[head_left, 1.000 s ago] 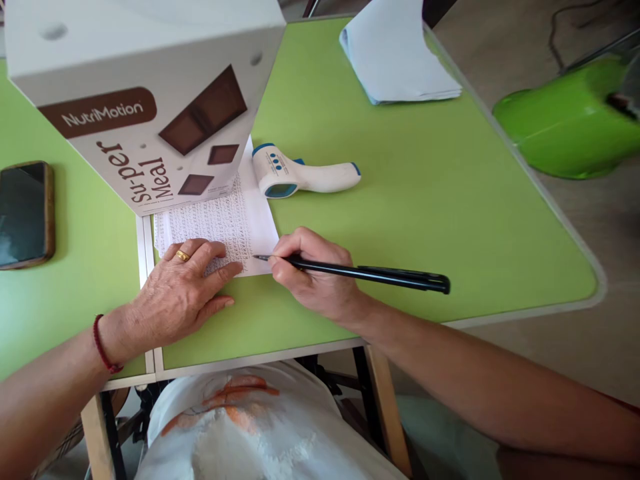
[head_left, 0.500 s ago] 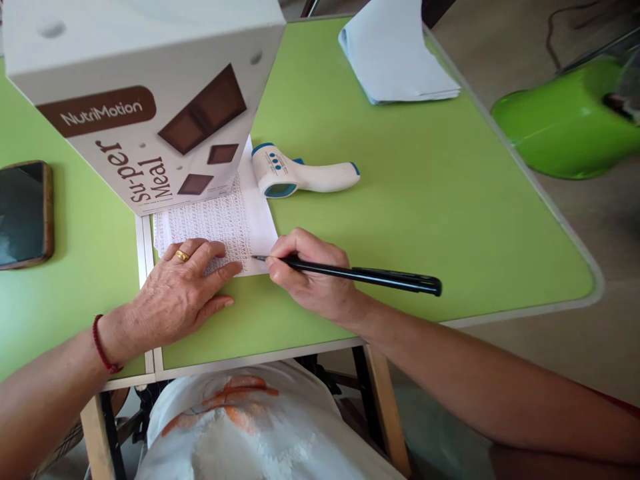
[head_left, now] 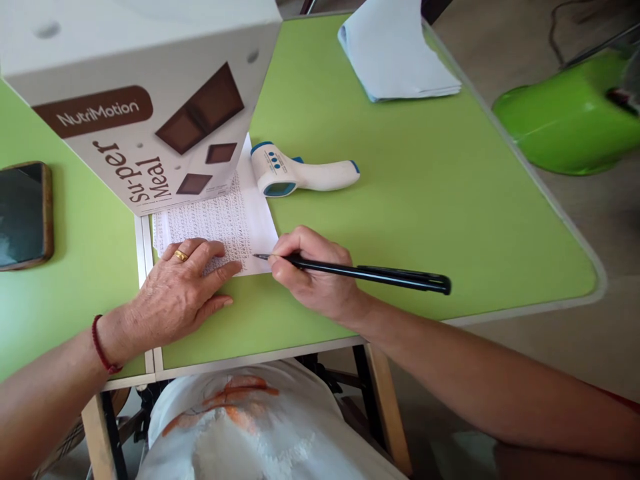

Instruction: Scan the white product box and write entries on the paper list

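Item 1: black pen (head_left: 370, 273), pinched in the closed fingers of our right hand (head_left: 313, 277), tip on the written sheet (head_left: 225, 220) near its 5 o'clock corner. Item 2: our left hand (head_left: 175, 293), fingers flat and spread, pressing the sheet's lower edge. Item 3: thermometer (head_left: 300, 175) at 1 o'clock; NutriMotion box (head_left: 145, 100) at 11 o'clock.

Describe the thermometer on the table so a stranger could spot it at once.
On the green table, look just right of the big white NutriMotion box, beyond the written sheet of paper. There lies the thermometer on its side: white, pistol-shaped, with blue trim and three blue buttons, unlike the slim black pen nearer the edge.
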A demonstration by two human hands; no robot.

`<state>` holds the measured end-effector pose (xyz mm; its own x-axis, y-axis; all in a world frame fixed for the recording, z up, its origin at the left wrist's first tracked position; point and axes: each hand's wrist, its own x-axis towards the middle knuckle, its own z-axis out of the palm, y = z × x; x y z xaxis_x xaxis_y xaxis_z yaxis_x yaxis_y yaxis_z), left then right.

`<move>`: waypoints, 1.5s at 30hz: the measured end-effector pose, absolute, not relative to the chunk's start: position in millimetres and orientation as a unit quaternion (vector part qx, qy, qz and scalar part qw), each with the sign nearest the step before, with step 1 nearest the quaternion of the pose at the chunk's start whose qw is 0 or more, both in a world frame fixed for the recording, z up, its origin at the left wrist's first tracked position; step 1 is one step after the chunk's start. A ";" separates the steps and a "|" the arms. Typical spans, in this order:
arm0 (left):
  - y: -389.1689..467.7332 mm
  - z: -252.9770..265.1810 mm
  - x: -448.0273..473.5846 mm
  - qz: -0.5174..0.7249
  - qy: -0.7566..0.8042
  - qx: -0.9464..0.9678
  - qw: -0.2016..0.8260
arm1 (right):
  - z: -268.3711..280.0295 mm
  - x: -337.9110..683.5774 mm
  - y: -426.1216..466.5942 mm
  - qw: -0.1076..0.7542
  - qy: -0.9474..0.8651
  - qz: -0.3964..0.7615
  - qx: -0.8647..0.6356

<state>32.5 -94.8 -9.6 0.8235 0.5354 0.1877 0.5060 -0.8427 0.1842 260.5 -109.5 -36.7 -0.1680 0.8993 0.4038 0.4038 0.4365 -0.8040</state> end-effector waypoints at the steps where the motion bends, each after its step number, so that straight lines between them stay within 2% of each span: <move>1: -94.8 -9.6 32.6 0.117 0.274 0.952 0.063 | -36.3 260.4 -109.7 0.454 -0.716 0.270 -0.457; 15: -94.8 -11.3 32.1 0.117 0.273 0.953 0.061 | -37.3 259.1 -109.9 0.444 -0.720 0.286 -0.451; 19: -95.3 -11.1 33.4 0.120 0.272 0.953 0.064 | -33.0 259.2 -110.6 0.461 -0.724 0.249 -0.449; 21: -95.3 -8.6 33.4 0.132 0.266 0.952 0.080 | -26.6 262.8 -109.5 0.454 -0.746 0.180 -0.451; 23: -93.0 -4.1 31.1 0.185 0.266 0.939 0.113 | -18.4 269.8 -107.4 0.419 -0.787 0.080 -0.446; 25: -86.6 1.1 25.5 0.298 0.290 0.901 0.123 | -10.5 279.4 -105.1 0.354 -0.822 -0.020 -0.445; 29: -59.8 6.1 7.3 0.600 0.327 0.730 0.021 | -2.3 297.7 -101.3 0.152 -0.838 -0.143 -0.504; 30: -51.6 5.6 2.9 0.639 0.342 0.688 0.032 | -2.0 300.7 -100.5 0.105 -0.835 -0.157 -0.517; 32: -36.5 3.1 -4.0 0.619 0.406 0.662 0.120 | -2.5 304.2 -99.2 0.037 -0.831 -0.166 -0.530; 36: -19.1 -3.0 -8.0 0.524 0.403 0.696 0.282 | -3.4 306.1 -97.5 -0.036 -0.843 -0.137 -0.519; 39: -17.8 -4.7 -6.6 0.465 0.416 0.706 0.335 | -1.1 310.0 -91.2 -0.012 -0.852 -0.100 -0.513; 43: -23.1 -2.8 -6.4 0.449 0.451 0.699 0.327 | 3.4 318.4 -66.2 0.101 -0.833 -0.052 -0.542; 45: -25.9 -1.4 -7.2 0.449 0.465 0.692 0.322 | 2.8 320.5 -49.5 0.120 -0.814 -0.055 -0.566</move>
